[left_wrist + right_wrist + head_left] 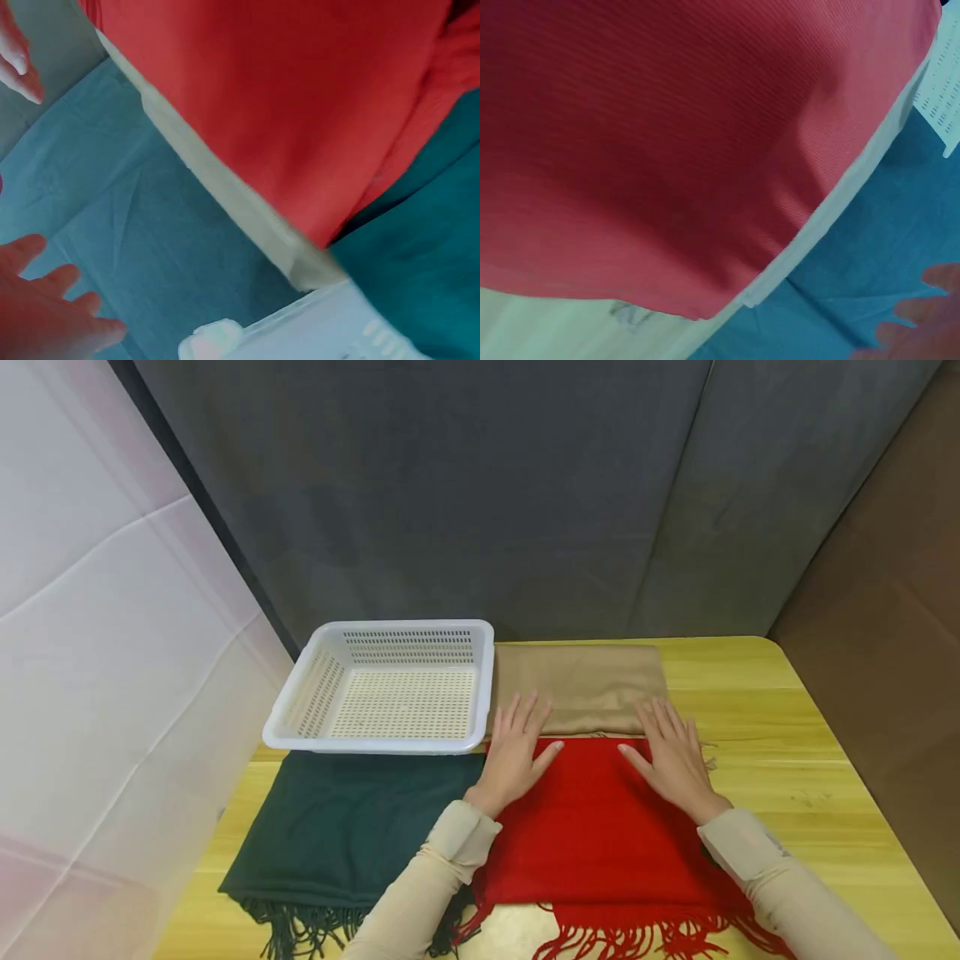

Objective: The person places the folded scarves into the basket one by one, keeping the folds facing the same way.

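Observation:
A red fringed scarf (592, 827) lies folded on the table, its fringe toward me. Over its far left corner is my left hand (516, 764), fingers spread and nearly straight. My right hand (675, 764) is held the same way over the far right corner. Neither hand grips anything. In the wrist views, the fingers of the left hand (52, 315) and the right hand (922, 322) appear against the backdrop, apart from the red cloth. Behind the red scarf lies a folded beige scarf (585, 685), partly covered at its near edge.
A white plastic basket (378, 746) with slotted walls stands at the back left. In front of it lies a folded dark green fringed scarf (352, 835). The wood-grain table (795, 793) ends at a dark grey backdrop (450, 493), with panels on both sides.

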Available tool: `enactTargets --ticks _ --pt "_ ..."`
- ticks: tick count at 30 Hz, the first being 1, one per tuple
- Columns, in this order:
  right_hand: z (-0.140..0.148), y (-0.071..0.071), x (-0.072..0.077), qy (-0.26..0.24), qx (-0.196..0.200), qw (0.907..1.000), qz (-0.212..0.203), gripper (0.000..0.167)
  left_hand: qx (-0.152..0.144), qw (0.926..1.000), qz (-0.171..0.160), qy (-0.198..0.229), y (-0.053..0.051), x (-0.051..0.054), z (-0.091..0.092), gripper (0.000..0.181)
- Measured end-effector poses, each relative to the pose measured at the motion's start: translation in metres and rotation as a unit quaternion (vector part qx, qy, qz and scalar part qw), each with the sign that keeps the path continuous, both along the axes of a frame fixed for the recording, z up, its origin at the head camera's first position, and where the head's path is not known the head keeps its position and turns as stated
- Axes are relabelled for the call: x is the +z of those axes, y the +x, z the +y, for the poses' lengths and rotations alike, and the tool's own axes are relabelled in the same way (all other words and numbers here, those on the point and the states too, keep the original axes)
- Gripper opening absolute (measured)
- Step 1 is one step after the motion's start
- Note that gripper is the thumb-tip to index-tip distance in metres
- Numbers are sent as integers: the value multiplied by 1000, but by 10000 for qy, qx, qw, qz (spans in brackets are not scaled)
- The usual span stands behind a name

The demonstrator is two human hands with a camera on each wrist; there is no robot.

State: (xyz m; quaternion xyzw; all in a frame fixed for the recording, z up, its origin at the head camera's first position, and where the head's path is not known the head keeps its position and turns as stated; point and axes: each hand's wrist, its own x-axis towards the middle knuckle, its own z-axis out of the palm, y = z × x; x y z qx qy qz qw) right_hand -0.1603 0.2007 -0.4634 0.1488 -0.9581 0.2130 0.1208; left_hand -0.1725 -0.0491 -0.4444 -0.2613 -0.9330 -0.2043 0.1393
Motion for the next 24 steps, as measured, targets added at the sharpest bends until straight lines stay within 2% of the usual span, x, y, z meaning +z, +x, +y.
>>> enactTargets --ticks 7,12,15,18,24 --pt "10 22 -11 -290 -3 9995 -102 70 -455 9980 -165 414 30 -17 -16 52" --pt "15 35 -15 -455 -175 9981 -385 70 -496 9956 -341 720 51 -29 -28 49" --pt "18 42 -16 -587 -375 9961 -548 71 -292 9930 -521 1020 65 -34 -33 45" --pt "22 46 -17 -677 -571 9936 -698 71 36 9887 -738 1307 76 -36 -38 41" --pt "31 53 -19 -739 -824 9881 -1065 69 669 9795 -1098 1551 85 -46 -43 37"
